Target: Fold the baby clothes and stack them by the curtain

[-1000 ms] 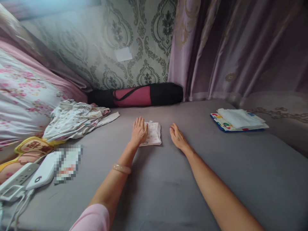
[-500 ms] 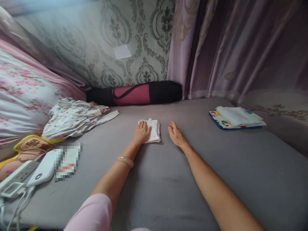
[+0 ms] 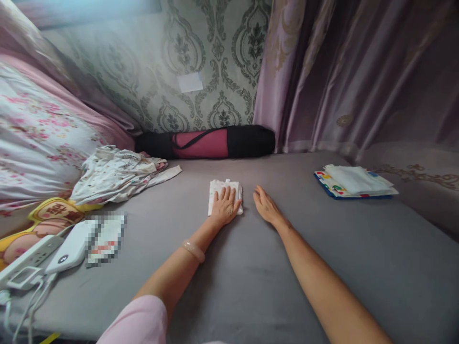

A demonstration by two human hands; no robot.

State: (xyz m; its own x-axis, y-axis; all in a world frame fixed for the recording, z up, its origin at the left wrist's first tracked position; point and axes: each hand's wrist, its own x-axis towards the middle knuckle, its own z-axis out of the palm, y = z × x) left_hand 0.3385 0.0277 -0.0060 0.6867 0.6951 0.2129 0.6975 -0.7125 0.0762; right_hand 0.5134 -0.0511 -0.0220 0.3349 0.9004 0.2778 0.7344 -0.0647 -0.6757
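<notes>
A small folded white cloth garment (image 3: 216,187) with faint prints and a tag at its far edge lies on the grey bed sheet (image 3: 251,277). My left hand (image 3: 226,206) rests flat on top of it, fingers spread, covering its near part. Just right of the cloth, my right hand (image 3: 266,205) sits on its edge on the sheet, apart from the cloth. Its fingers are stretched out together and hold nothing.
Crumpled printed clothes (image 3: 118,172) lie at the left, near a power strip (image 3: 34,255) and a white power bank (image 3: 70,248). A black and maroon roll bag (image 3: 204,143) lies along the wall. Folded cloths (image 3: 358,180) are stacked at the right.
My left hand has slid right across the folded cloth, from its left side to its middle and right. My right hand stays about where it was. The view has shifted slightly.
</notes>
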